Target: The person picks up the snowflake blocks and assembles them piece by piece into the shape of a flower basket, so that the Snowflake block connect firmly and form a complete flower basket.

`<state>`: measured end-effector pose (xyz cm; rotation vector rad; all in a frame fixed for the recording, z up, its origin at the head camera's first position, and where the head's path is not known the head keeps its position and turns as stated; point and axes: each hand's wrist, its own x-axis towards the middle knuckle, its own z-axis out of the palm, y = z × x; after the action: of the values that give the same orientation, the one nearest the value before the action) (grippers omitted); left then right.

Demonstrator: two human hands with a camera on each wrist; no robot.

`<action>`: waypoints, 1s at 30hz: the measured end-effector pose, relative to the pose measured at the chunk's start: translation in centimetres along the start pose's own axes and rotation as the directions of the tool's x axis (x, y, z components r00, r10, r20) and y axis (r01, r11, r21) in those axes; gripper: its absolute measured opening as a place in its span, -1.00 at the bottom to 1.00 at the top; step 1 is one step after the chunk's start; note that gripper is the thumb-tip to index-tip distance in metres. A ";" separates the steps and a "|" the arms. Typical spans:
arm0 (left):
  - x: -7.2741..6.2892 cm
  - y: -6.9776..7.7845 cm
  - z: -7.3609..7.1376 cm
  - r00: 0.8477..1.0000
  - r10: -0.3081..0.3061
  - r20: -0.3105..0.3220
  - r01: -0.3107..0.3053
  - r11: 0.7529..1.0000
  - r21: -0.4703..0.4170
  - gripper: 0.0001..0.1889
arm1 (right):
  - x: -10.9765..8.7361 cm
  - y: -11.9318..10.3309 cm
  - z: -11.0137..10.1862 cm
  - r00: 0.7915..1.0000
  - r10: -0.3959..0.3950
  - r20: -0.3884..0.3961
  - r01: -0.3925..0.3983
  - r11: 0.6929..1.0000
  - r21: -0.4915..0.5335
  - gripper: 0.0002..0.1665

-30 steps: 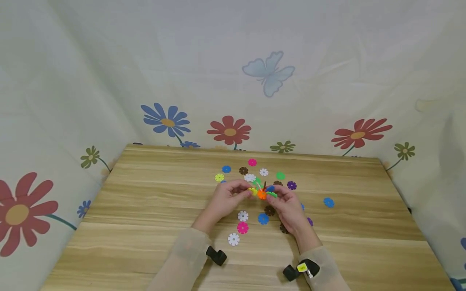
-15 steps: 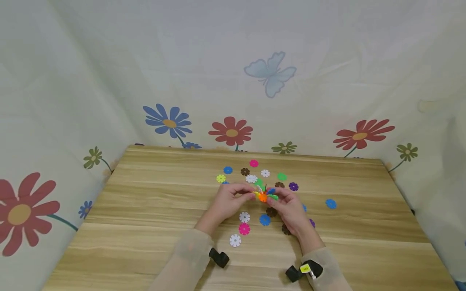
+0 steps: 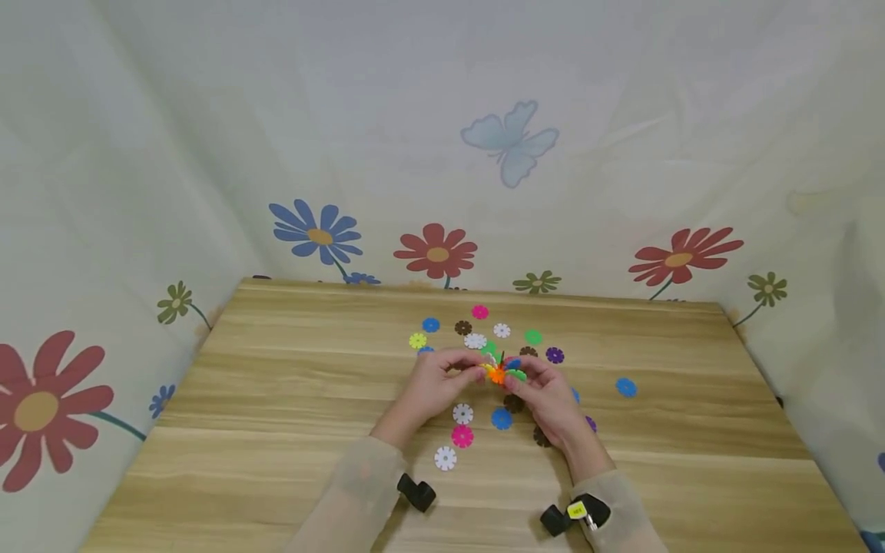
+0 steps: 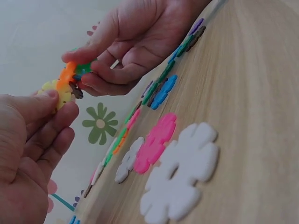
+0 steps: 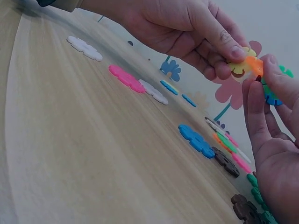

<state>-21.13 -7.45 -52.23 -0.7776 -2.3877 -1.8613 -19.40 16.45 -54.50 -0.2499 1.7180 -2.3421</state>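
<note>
Both hands hold one small cluster of joined, notched plastic discs above the table. An orange disc (image 3: 497, 375) sits at its middle. My left hand (image 3: 432, 384) pinches a yellow disc (image 4: 60, 93) on the left side between thumb and fingers. On the other side my right hand (image 3: 549, 395) pinches a green disc (image 3: 515, 375), with a blue disc (image 3: 512, 364) beside it. A dark brown disc (image 4: 76, 91) sticks out of the cluster near the orange one. Fingers hide part of the joints.
Loose discs lie scattered on the wooden table (image 3: 290, 369). Nearest are a white disc (image 3: 445, 458), a pink disc (image 3: 462, 436) and a blue disc (image 3: 502, 418). Another blue disc (image 3: 626, 387) lies apart at the right. A flower-printed cloth (image 3: 387, 138) hangs behind the table.
The cluster has turned slightly in the fingers, and the yellow disc shows less in the head view than a second ago. Both hands keep their grip in nearly the same place.
</note>
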 end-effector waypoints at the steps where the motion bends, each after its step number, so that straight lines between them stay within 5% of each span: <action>1: 0.0 -0.1 -0.2 1.000 -0.013 0.005 0.013 1.000 0.008 -0.85 | 0.0 0.0 0.0 1.000 -0.007 0.003 0.007 1.000 0.001 -0.74; 6: -0.5 -1.0 -2.9 0.994 -0.073 -0.080 0.081 0.991 0.103 -0.79 | -0.5 -0.1 -0.2 1.000 -0.026 -0.009 0.026 1.000 0.011 -0.73; 11: -1.5 -3.0 -6.2 0.954 -0.137 -0.266 0.211 0.938 0.275 -0.73 | -1.2 -0.1 -0.4 1.000 -0.022 -0.006 0.022 0.999 0.025 -0.68; 13: -1.6 -3.6 -6.8 0.954 -0.160 -0.252 0.244 0.906 0.345 -0.65 | -1.3 -0.1 -0.5 0.999 -0.037 0.001 0.037 0.999 0.030 -0.65; 18: -1.3 -4.1 -6.8 0.979 -0.172 -0.112 0.205 0.829 0.521 -0.52 | -1.2 -0.5 -0.7 0.997 -0.065 0.032 0.063 0.997 0.047 -0.62; 21: -1.3 -4.3 -6.5 0.981 -0.169 -0.098 0.195 0.790 0.581 -0.57 | -1.1 -0.6 -0.6 0.998 -0.053 0.041 0.051 0.997 0.050 -0.62; 30: -1.2 -4.2 -6.6 0.966 -0.223 -0.135 0.260 0.792 0.552 -0.77 | -0.2 -0.2 -0.3 0.999 -0.033 0.032 0.031 0.997 0.075 -0.70</action>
<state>-23.58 -14.66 -54.47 -0.3608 -2.8702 -1.0671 -19.30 16.88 -54.45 -0.3038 1.6200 -2.4050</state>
